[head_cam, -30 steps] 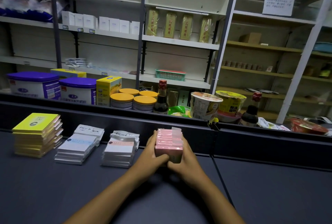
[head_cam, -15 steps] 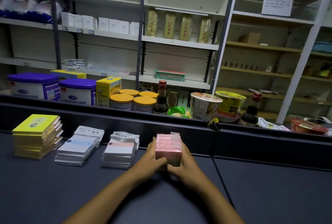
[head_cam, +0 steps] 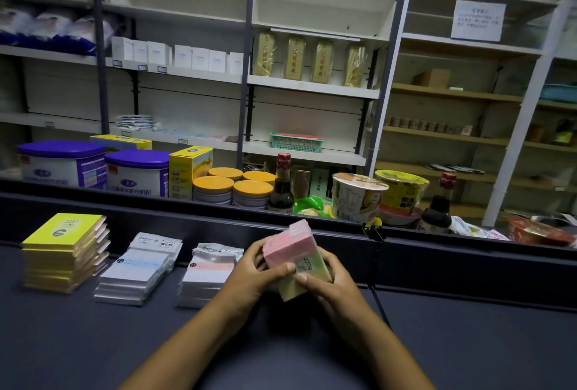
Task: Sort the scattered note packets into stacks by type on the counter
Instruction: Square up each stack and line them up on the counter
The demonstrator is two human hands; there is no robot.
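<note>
Both hands grip one pink packet stack point(head_cam: 292, 247), tilted, above the counter point(head_cam: 468, 342) centre. Left hand point(head_cam: 249, 274) clasps its 9 o'clock side; right hand point(head_cam: 331, 283) its 3 o'clock side. Yellow stack point(head_cam: 62, 252) and two white stacks point(head_cam: 137, 271) point(head_cam: 207, 277) sit at 9 o'clock.

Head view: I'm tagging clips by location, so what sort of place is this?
Most likely a small grocery shop, seen from behind its counter. Metal shelves hold boxed goods with price tags, and milk powder tubs, soy sauce bottles and instant noodle cups line the ledge.
</note>
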